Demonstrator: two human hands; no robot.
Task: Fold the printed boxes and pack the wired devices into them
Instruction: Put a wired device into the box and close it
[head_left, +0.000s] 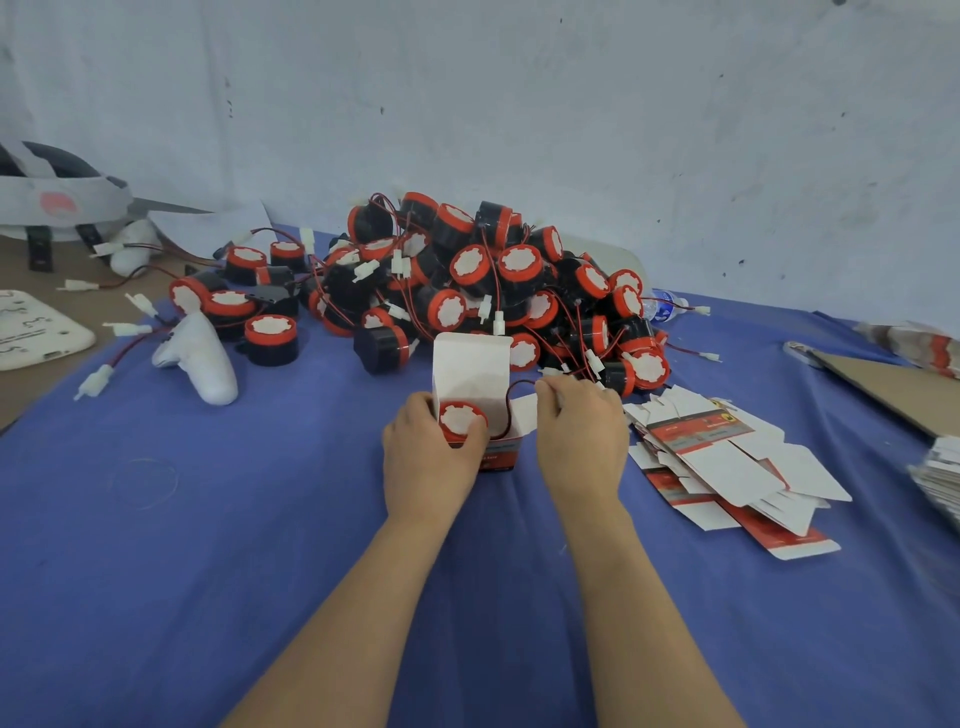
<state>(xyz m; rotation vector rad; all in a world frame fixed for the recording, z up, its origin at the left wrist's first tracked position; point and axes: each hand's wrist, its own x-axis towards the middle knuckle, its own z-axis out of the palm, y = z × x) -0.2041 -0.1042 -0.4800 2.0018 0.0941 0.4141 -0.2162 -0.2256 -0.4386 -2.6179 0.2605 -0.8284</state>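
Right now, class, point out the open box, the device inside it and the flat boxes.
open box (470, 364), head view, raised white lid flap.
device (461, 419), head view, its white centre.
flat boxes (727, 460), head view, white panel of the top one.

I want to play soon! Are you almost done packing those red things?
Not nearly. One box is folded with a device inside. The left hand grips it while the right hand seems to tuck in the wire; the lid is open. No closed box shows. The big pile and flat boxes wait.
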